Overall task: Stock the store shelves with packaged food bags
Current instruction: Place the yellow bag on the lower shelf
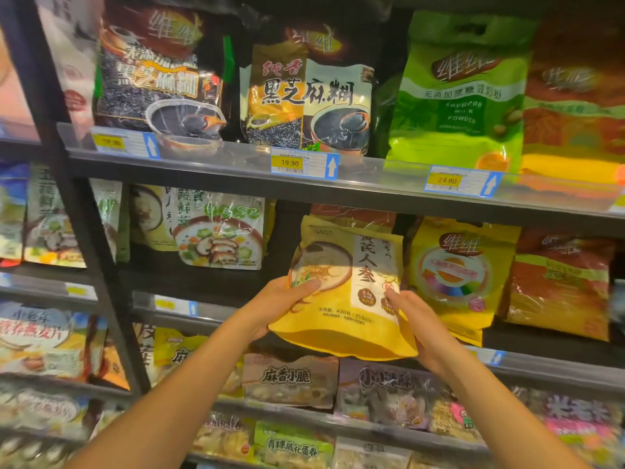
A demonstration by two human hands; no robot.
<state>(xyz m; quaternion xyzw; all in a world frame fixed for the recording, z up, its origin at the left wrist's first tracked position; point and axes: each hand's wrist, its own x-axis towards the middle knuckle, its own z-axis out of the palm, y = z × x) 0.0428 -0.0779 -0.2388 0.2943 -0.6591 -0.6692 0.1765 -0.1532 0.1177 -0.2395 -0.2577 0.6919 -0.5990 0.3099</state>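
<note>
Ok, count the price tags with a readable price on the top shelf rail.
2: the 19.90 tag at the rail's middle, the 24.90 tag further right. The left tag is too blurred.

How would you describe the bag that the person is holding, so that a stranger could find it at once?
Look at the dark shelving unit, at the second shelf from the top, in front of the gap in the middle. There both hands, the left hand and the right hand, hold a yellow bag. Unlike its neighbours, it is tilted in the air and shows a white label panel.
</note>
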